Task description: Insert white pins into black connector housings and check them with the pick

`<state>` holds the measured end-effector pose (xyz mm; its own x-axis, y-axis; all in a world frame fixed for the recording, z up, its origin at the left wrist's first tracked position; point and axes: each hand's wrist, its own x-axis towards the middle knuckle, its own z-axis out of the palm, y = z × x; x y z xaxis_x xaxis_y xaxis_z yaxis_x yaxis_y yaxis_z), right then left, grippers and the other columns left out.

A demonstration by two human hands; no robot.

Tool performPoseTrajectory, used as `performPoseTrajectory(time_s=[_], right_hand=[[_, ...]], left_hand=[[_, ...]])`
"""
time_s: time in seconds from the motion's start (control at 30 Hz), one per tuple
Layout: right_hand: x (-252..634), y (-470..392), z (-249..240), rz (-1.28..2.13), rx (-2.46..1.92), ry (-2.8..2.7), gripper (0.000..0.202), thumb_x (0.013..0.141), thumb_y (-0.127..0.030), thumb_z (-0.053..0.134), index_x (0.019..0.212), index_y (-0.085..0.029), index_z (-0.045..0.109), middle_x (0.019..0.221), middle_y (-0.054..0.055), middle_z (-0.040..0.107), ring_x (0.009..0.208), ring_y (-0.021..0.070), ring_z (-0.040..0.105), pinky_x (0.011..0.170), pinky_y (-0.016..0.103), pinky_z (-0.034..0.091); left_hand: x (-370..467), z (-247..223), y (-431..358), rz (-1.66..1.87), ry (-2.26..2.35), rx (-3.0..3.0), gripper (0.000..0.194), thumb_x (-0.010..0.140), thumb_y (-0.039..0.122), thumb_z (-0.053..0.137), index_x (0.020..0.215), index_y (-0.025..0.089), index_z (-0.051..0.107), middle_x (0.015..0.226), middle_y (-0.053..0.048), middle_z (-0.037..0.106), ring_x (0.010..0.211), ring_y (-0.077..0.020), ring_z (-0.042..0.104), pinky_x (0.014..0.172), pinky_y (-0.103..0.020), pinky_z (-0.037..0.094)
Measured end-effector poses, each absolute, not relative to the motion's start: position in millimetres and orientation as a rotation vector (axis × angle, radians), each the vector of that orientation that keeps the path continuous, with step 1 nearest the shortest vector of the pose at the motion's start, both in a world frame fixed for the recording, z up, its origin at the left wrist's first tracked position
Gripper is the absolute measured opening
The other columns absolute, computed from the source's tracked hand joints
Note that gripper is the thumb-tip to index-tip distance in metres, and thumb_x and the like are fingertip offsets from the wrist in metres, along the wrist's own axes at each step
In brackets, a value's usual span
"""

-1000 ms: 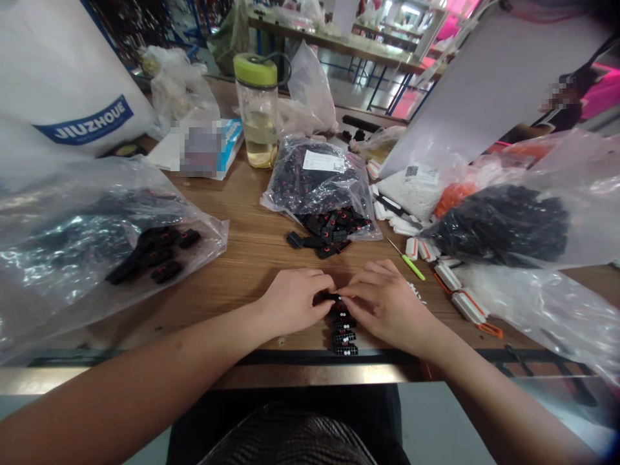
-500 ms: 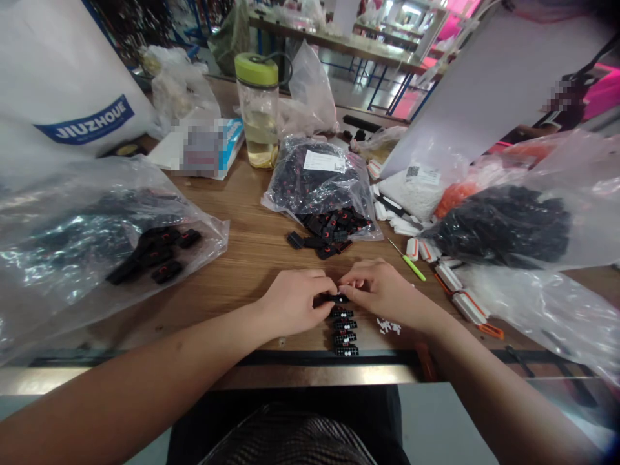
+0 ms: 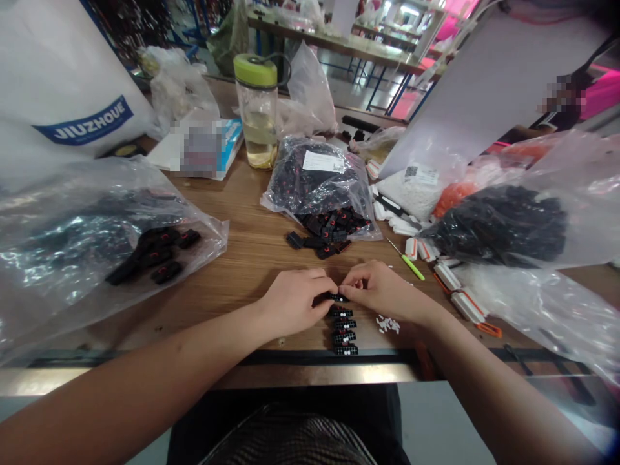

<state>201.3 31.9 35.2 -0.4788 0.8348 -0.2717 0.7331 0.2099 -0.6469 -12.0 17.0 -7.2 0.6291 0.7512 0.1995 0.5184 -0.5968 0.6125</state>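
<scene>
My left hand (image 3: 298,298) is closed, thumb and fingers pinching a black connector housing (image 3: 338,298) at its left end. From the other side my right hand (image 3: 380,290) reaches in, also closed, its fingertips at the top of that housing; whatever they grip is hidden. White dots show on the housing's face. Directly below, several more black connector housings (image 3: 345,324) lie in a column toward the table edge, each with white pieces in its face. A small pile of white plugs (image 3: 388,324) lies beneath my right hand.
A plastic bag (image 3: 314,184) spills black housings beyond my hands; another bag (image 3: 97,239) of them lies left. A green-handled pick (image 3: 411,266) rests on the right, near white-and-orange parts (image 3: 467,306). A lidded bottle (image 3: 259,123) stands behind.
The hands stay around the same connector housing. My right fingers have shifted very slightly at its top edge; the view has moved a little.
</scene>
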Motion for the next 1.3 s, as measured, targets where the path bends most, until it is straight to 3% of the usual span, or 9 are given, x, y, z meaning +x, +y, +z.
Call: performPoseTrajectory(time_s=[0.23, 0.43, 0.7, 1.07, 1.3], right_hand=[[204, 39, 35, 1.016, -1.609, -2.334, 0.016, 0.080, -0.022, 0.060, 0.071, -0.019, 0.073, 0.067, 0.000, 0.071, 0.061, 0.0133, 0.060, 0.058, 0.025, 0.042], [207, 41, 37, 0.969, -1.585, -2.326, 0.019, 0.084, -0.027, 0.059, 0.078, -0.020, 0.076, 0.077, 0.001, 0.074, 0.069, 0.0151, 0.064, 0.064, 0.027, 0.046], [206, 37, 32, 0.848, -1.555, -2.315, 0.020, 0.087, -0.025, 0.058, 0.085, -0.021, 0.077, 0.082, 0.002, 0.075, 0.072, 0.0164, 0.065, 0.066, 0.028, 0.046], [213, 24, 42, 0.661, -1.436, -2.333, 0.015, 0.090, -0.025, 0.061, 0.083, -0.022, 0.074, 0.076, 0.002, 0.069, 0.074, 0.0160, 0.062, 0.073, 0.030, 0.045], [219, -40, 54, 0.913, -1.237, -2.501, 0.009, 0.090, -0.030, 0.067, 0.094, -0.026, 0.074, 0.087, 0.002, 0.071, 0.082, 0.0163, 0.065, 0.075, 0.032, 0.046]], left_hand=[[-12, -1, 16, 0.575, 0.993, 2.295, 0.011, 0.083, 0.019, 0.063, 0.093, 0.022, 0.068, 0.084, 0.001, 0.065, 0.065, -0.0126, 0.058, 0.060, -0.026, 0.045], [-16, 3, 17, 0.599, 0.936, 2.224, 0.011, 0.075, 0.015, 0.065, 0.085, 0.021, 0.067, 0.074, 0.002, 0.060, 0.063, -0.0123, 0.054, 0.058, -0.025, 0.042], [-18, -3, 27, 0.771, 1.024, 2.080, 0.008, 0.078, 0.018, 0.063, 0.085, 0.020, 0.065, 0.071, 0.003, 0.053, 0.060, -0.0105, 0.049, 0.056, -0.023, 0.040], [-17, -3, 27, 0.839, 1.056, 2.053, 0.005, 0.079, 0.019, 0.063, 0.084, 0.019, 0.065, 0.068, 0.004, 0.052, 0.060, -0.0110, 0.050, 0.058, -0.024, 0.039], [-17, -4, 28, 0.871, 1.066, 2.053, 0.005, 0.079, 0.019, 0.063, 0.083, 0.019, 0.065, 0.065, 0.004, 0.049, 0.060, -0.0111, 0.048, 0.058, -0.025, 0.036]])
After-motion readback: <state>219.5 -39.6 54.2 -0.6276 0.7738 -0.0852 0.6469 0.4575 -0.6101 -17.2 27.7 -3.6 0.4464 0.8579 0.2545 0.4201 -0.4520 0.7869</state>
